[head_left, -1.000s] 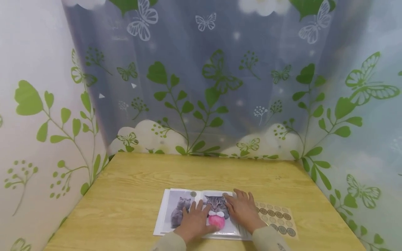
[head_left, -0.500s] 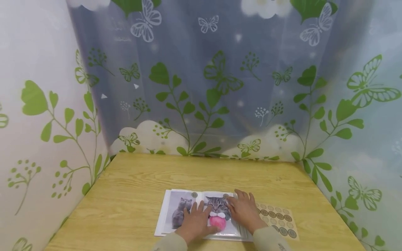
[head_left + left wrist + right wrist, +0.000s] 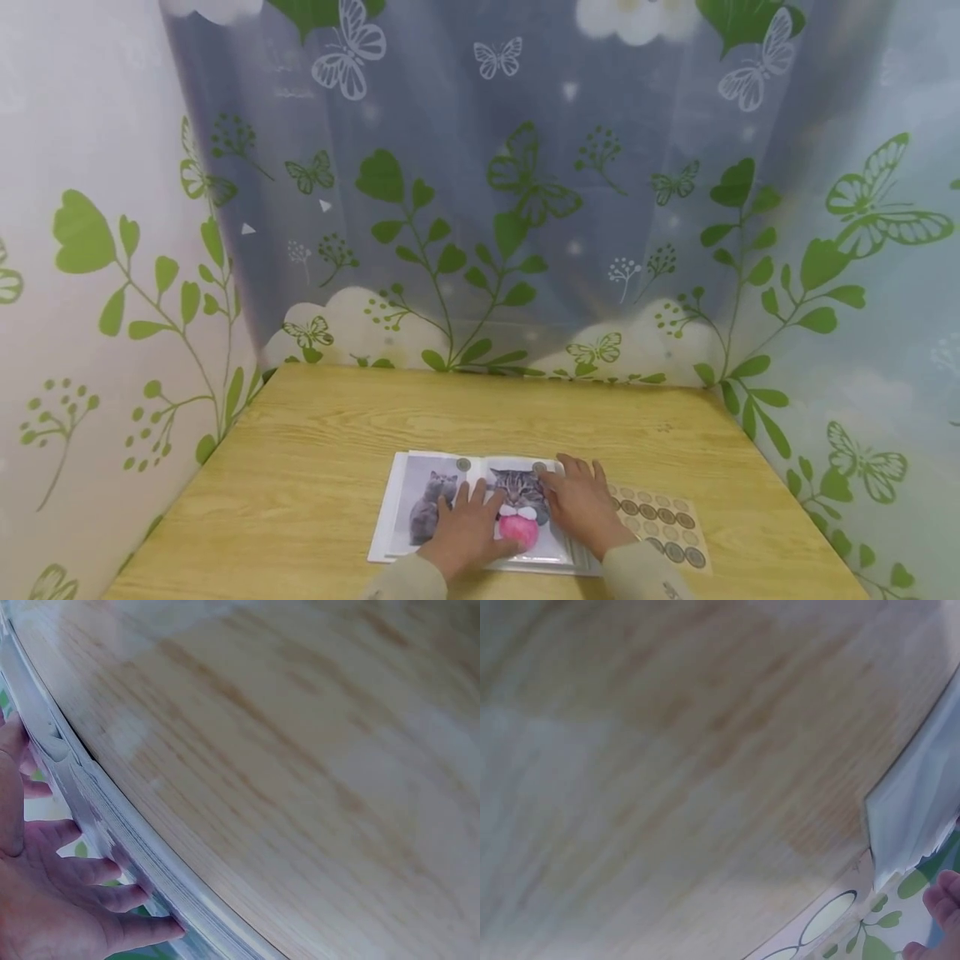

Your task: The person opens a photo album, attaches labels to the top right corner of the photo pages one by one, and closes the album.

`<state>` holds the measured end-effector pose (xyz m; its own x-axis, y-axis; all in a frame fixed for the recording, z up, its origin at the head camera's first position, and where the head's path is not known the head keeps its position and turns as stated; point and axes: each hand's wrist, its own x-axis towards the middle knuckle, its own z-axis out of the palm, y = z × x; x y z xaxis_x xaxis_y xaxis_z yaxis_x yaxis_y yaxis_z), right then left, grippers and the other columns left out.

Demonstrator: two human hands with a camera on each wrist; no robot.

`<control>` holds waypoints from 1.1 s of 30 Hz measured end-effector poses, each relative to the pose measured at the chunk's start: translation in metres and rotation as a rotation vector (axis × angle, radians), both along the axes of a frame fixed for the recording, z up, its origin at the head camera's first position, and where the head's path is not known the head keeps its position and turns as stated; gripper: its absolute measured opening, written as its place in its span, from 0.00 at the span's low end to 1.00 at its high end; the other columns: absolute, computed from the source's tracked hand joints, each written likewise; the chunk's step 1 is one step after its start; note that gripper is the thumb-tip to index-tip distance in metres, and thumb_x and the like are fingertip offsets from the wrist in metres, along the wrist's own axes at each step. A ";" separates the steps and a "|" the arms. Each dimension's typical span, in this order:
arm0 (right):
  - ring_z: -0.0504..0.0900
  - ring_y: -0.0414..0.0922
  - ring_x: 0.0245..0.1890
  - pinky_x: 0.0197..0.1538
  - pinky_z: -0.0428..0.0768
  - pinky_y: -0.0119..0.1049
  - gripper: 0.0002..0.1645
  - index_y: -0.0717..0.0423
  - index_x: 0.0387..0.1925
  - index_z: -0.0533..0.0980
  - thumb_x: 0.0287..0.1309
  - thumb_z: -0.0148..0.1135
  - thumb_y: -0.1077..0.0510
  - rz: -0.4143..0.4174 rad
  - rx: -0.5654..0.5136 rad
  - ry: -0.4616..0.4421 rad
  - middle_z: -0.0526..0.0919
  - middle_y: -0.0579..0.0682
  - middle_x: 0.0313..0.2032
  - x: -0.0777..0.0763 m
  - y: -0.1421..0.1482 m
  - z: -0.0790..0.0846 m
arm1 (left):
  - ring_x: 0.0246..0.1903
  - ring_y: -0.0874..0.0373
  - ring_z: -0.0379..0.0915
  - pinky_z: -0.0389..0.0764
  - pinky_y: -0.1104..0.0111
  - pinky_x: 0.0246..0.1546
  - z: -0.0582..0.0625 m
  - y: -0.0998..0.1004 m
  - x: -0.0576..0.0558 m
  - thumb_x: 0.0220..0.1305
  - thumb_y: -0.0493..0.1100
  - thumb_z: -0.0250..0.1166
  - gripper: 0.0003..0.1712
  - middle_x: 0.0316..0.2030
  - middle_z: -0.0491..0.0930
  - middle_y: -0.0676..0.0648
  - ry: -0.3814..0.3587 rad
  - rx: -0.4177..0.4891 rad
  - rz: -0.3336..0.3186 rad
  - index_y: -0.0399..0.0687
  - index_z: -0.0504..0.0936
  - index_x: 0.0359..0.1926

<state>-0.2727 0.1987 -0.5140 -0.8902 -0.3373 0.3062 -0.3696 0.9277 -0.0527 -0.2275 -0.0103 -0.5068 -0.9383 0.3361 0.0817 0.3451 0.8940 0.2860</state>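
A photo album [image 3: 381, 521] with white page edges lies spread on the table. Its left page shows a picture of grey cats [image 3: 427, 508]; on the right page is a tabby cat [image 3: 517, 485] above a pink ball [image 3: 519, 532]. Round stickers sit at the top of both pages, a left one [image 3: 463, 464] and a right one [image 3: 539, 467]. My left hand [image 3: 467, 525] rests with spread fingers across the right page near the fold. With its fingertips beside the right sticker, my right hand [image 3: 585, 504] touches that page's outer side. The left wrist view shows the album's page stack [image 3: 135, 825] edge-on.
A tan sheet of round stickers [image 3: 663, 514] in rows lies right of the album, partly behind my right wrist. The wooden table [image 3: 337, 417] reaches back to a printed curtain [image 3: 465, 208] with leaves and butterflies, which also lines both sides.
The head view has shifted slightly. Both hands keep the same places on the album, and the pages have not turned.
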 end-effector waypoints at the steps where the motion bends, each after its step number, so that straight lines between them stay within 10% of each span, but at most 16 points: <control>1: 0.73 0.62 0.59 0.64 0.62 0.68 0.18 0.47 0.53 0.82 0.62 0.64 0.52 -0.005 -0.005 0.001 0.76 0.63 0.59 0.001 0.000 0.000 | 0.66 0.32 0.60 0.60 0.30 0.59 0.000 0.000 0.000 0.52 0.71 0.67 0.49 0.67 0.66 0.34 -0.003 0.006 0.000 0.45 0.72 0.67; 33: 0.76 0.66 0.54 0.58 0.72 0.62 0.18 0.62 0.49 0.81 0.65 0.59 0.55 -0.163 -0.246 -0.172 0.78 0.68 0.53 0.041 0.005 0.015 | 0.69 0.34 0.56 0.55 0.40 0.68 0.011 -0.002 0.009 0.56 0.70 0.66 0.51 0.68 0.62 0.29 -0.022 0.055 -0.068 0.39 0.68 0.69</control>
